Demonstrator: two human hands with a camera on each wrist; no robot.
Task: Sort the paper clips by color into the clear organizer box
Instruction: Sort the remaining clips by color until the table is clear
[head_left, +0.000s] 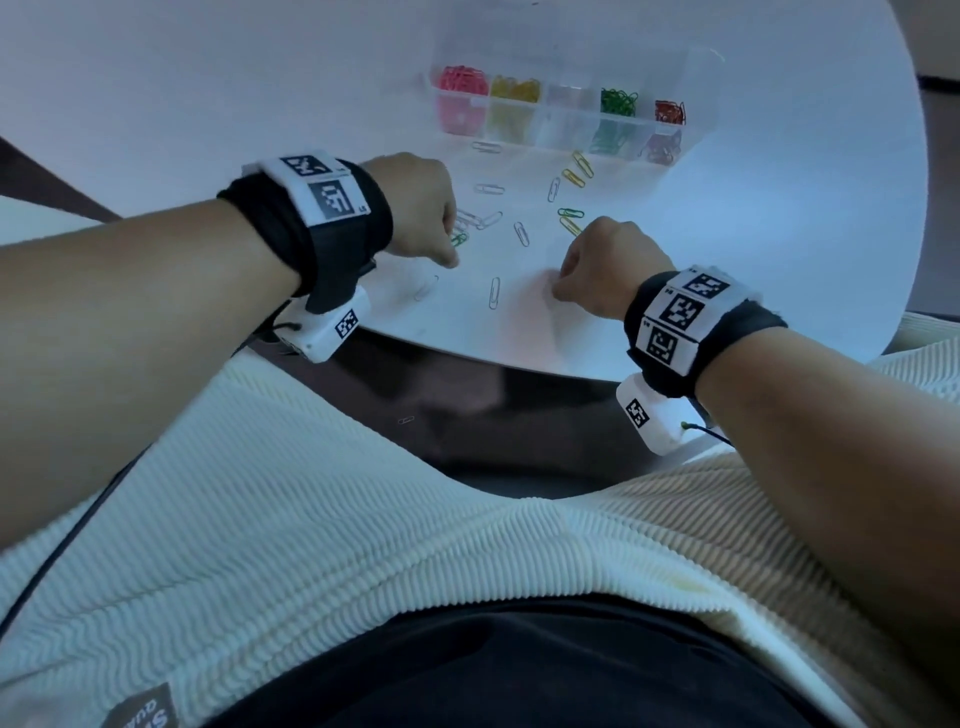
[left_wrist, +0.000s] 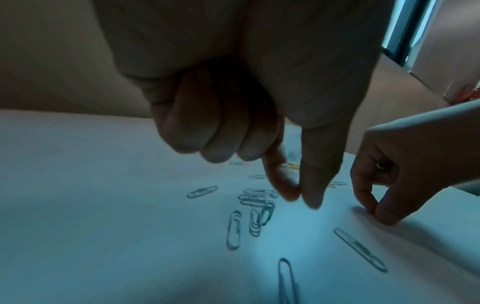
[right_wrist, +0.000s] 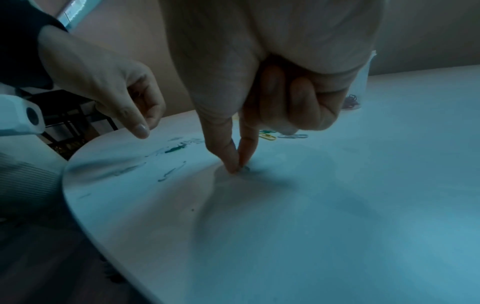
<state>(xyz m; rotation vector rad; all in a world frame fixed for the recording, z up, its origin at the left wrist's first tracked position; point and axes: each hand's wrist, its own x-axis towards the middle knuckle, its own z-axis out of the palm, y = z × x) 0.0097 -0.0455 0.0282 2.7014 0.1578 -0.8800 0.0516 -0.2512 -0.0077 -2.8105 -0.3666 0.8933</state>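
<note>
Silver clip (head_left: 494, 292) nearest the table (head_left: 779, 234) edge lies lengthwise toward the organizer (head_left: 561, 104).

Your worktop (head_left: 208, 78) is round and white, with the clear organizer box (head_left: 561, 111) lying on its far side, its compartments showing pink, yellow, green and red clips. Nearer you, loose clips lie scattered flat on the surface: several silver clips (head_left: 488, 188) around the middle, a few yellow clips (head_left: 582, 163) close to the box, and a green clip (head_left: 570, 212) just beside another yellow one.
</note>
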